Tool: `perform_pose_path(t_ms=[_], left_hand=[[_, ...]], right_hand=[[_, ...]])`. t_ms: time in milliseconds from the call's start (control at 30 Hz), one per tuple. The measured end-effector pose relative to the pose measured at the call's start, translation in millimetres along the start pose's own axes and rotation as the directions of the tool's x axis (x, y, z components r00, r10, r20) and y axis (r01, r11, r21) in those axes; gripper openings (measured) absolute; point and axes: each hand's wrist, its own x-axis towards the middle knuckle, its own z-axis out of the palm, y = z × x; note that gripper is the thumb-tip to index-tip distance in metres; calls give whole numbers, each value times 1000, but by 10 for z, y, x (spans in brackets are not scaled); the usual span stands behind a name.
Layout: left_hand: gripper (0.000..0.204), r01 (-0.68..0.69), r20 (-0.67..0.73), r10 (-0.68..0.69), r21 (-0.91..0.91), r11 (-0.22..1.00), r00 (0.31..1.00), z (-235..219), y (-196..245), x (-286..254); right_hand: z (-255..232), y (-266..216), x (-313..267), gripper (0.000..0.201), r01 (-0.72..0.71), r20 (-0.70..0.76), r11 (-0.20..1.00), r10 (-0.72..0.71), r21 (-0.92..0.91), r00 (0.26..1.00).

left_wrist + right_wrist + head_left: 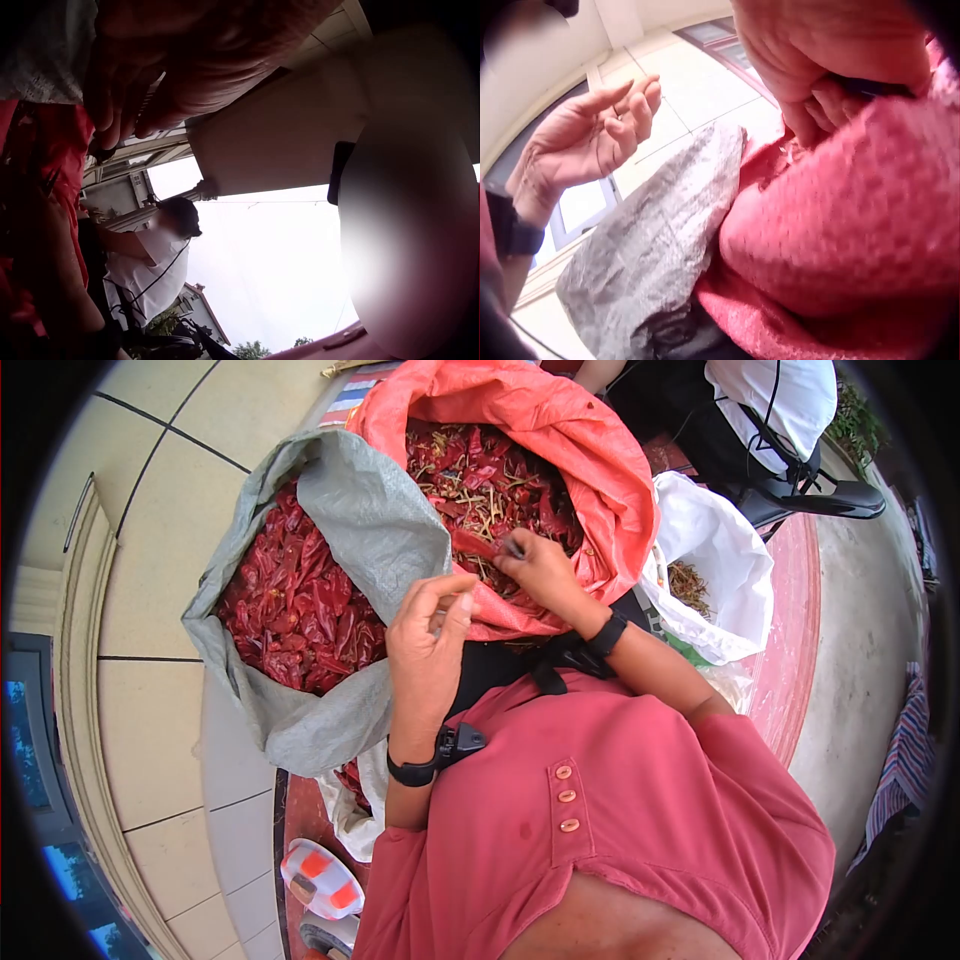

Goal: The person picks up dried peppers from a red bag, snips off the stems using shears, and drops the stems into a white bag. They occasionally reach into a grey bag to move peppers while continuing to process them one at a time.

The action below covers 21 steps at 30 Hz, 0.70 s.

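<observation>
My left hand (428, 628) is raised over the edge between the grey sack (375, 510) and the red sack (610, 480). Its fingers are loosely bent, and in the right wrist view the palm shows nothing in it. Over the near rim of the red sack, my right hand (540, 568) curls its fingers around a small dark blue object (874, 88), mostly hidden by the palm. A dried red chili (472, 544) lies at that hand's fingertips. Dried chilies mixed with pale stems (480, 490) fill the red sack; cleaner red chilies (300, 600) fill the grey one.
To the right stands a white sack (735, 560) with stem scraps (688, 587) in it. Another person in a white shirt (780, 400) sits beyond it. A white bag (355, 810) and an orange-and-white patterned item (322, 878) lie at lower left, beside the tiled floor (150, 730).
</observation>
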Motion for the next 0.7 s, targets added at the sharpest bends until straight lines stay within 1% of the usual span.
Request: perform_pose_path(t_ms=[33, 67, 100, 133, 233, 267, 333, 367, 400, 433, 500, 533, 567, 633, 667, 700], left_hand=[[25, 18, 23, -17, -50, 999, 1000, 33, -45, 23], [27, 37, 48, -32, -100, 994, 998, 87, -85, 49], [30, 58, 73, -48, -147, 987, 996, 139, -102, 73], [36, 59, 82, -48, -143, 988, 995, 194, -97, 100], [39, -23, -129, -10, -254, 967, 992, 386, -136, 258], [38, -53, -108, 18, -329, 943, 994, 421, -80, 309], [37, -104, -70, 80, -473, 875, 994, 457, 74, 401], [37, -80, 1, 90, -445, 892, 996, 447, 54, 431], [38, -56, 73, 94, -416, 908, 993, 417, 8, 450], [38, -32, 145, 94, -384, 923, 985, 406, -18, 452], [33, -80, 108, 111, -253, 964, 988, 433, 16, 425], [30, -98, 95, 117, -185, 978, 989, 446, 21, 403], [30, -91, 95, 105, -139, 986, 990, 457, -3, 396], [31, -78, 97, 82, -47, 996, 992, 481, -75, 384], [31, -119, 107, 117, 16, 993, 987, 488, -101, 377], [32, -163, 118, 153, 78, 984, 981, 492, -123, 374]], right_hand=[[-20, 59, 8, 21, 11, -23, 980, -7, 200, 1000], [-40, 120, 19, 18, 26, -45, 919, -9, 393, 999], [-58, 141, 22, 16, 41, -65, 820, -5, 570, 998], [-257, -103, -71, 14, -98, 20, 750, 113, 654, 993], [-589, -256, -217, 13, -282, 256, 471, 120, 836, 959], [-624, -247, -249, 11, -288, 289, 431, 64, 855, 955], [-721, -300, -319, 11, -321, 371, 445, -27, 836, 928], [-756, -312, -346, 11, -339, 411, 451, -69, 826, 909], [-767, -304, -364, 15, -348, 431, 474, -77, 809, 899], [-779, -311, -369, 15, -296, 359, 437, -67, 849, 931], [-825, -353, -353, 17, -181, 209, 365, -37, 913, 977], [-896, -360, -345, 23, -173, 210, 383, -56, 907, 976], [-911, -405, -370, 26, -102, 155, 470, -75, 877, 985], [-912, -664, -418, 31, 40, 50, 625, -127, 780, 991], [-808, -585, -377, 29, 93, 47, 632, -200, 770, 979], [-754, -530, -349, 26, 196, -8, 722, -255, 664, 967]])
